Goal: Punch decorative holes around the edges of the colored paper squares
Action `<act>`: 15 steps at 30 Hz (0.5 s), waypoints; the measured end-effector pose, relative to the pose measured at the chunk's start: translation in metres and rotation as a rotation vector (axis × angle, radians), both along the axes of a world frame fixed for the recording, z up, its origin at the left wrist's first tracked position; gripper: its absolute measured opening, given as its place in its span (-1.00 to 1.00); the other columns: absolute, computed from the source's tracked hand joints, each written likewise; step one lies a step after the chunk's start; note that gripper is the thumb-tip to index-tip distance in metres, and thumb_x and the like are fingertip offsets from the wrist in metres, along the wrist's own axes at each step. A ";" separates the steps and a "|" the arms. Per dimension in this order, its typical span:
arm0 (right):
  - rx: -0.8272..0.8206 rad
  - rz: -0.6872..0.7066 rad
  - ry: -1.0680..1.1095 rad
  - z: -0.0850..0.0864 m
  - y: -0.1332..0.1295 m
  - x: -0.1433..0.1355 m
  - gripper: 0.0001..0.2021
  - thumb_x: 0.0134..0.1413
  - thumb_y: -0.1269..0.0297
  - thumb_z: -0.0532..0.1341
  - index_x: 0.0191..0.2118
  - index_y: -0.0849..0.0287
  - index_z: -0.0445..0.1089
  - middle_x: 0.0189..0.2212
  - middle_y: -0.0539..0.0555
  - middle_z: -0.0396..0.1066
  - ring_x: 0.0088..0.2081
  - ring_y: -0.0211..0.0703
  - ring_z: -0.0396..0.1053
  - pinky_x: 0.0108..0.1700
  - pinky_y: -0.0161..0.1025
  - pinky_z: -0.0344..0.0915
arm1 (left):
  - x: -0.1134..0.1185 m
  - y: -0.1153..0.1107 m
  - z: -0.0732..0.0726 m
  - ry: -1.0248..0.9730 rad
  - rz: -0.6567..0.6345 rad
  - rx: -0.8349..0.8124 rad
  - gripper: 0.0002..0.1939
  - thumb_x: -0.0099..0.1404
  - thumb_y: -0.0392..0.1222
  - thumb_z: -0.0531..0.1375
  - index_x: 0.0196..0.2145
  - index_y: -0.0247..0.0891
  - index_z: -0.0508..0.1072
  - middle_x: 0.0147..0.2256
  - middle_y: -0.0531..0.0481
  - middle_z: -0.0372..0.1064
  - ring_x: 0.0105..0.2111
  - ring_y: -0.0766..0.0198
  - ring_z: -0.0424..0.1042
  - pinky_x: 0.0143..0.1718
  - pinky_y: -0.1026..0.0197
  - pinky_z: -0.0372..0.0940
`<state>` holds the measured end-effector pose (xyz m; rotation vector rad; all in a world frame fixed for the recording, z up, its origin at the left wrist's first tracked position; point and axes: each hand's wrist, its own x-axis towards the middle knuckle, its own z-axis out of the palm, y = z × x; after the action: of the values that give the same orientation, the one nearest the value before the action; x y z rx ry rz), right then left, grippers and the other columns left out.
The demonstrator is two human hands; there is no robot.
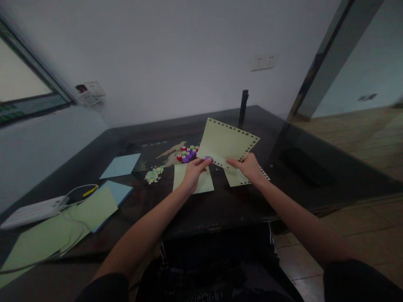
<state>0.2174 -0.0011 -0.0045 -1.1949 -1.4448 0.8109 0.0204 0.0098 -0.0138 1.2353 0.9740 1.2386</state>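
Observation:
My right hand (249, 167) grips the lower right edge of a pale green paper sheet (226, 140), raised and tilted above the table. Small shaped holes run along its top, right and lower edges. At the sheet's lower left edge, my left hand (192, 173) is closed on a small purple craft punch (208, 159). Beneath my hands lie another pale green sheet (204, 183) and a sheet with punched edges (233, 180), partly covered by my right hand. Several red, green and purple punches (188, 154) with eye-like tops cluster beyond my left hand.
Paper bits (154, 175) lie heaped on the dark table (147, 214). To the left are a blue sheet (121, 165), stacked green sheets (97, 207) and a white power strip (34, 212) with a cable. A black upright object (243, 107) stands behind; a dark flat object (307, 165) lies right.

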 end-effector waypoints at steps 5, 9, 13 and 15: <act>0.005 -0.022 -0.021 0.002 -0.008 0.004 -0.71 -0.19 0.22 0.31 -0.27 0.24 0.51 -0.24 0.20 0.51 -0.20 0.08 0.46 -0.13 -0.04 0.39 | 0.006 -0.001 -0.002 -0.044 -0.019 -0.032 -0.72 0.01 -0.03 0.32 -0.42 -0.32 0.52 -0.38 -0.09 0.46 -0.38 0.27 0.36 -0.34 0.24 0.16; 0.006 -0.034 -0.033 -0.004 -0.013 0.010 -0.68 -0.20 0.19 0.31 -0.25 0.23 0.50 -0.24 0.16 0.52 -0.20 0.07 0.47 -0.09 0.01 0.36 | 0.013 -0.002 -0.004 -0.078 -0.074 -0.053 -0.71 -0.02 -0.04 0.34 -0.43 -0.34 0.52 -0.36 -0.11 0.47 -0.36 0.25 0.38 -0.33 0.23 0.19; 0.002 -0.086 -0.035 -0.011 -0.014 0.014 -0.66 -0.23 0.18 0.32 -0.26 0.25 0.51 -0.26 0.17 0.52 -0.22 0.08 0.47 -0.09 0.04 0.36 | 0.017 -0.001 -0.008 -0.104 -0.106 -0.060 -0.70 -0.05 -0.05 0.36 -0.44 -0.35 0.53 -0.38 -0.11 0.47 -0.36 0.25 0.38 -0.30 0.22 0.22; 0.011 -0.103 -0.035 -0.013 -0.014 0.014 -0.67 -0.23 0.18 0.32 -0.27 0.25 0.51 -0.28 0.17 0.53 -0.22 0.09 0.48 -0.09 0.04 0.36 | 0.019 0.000 -0.011 -0.110 -0.111 -0.067 -0.69 -0.06 -0.05 0.36 -0.43 -0.36 0.53 -0.39 -0.11 0.47 -0.37 0.26 0.38 -0.27 0.20 0.24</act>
<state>0.2314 -0.0155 -0.0178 -1.2706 -1.4021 0.7139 0.0396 0.0097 -0.0245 1.1418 0.8492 1.1659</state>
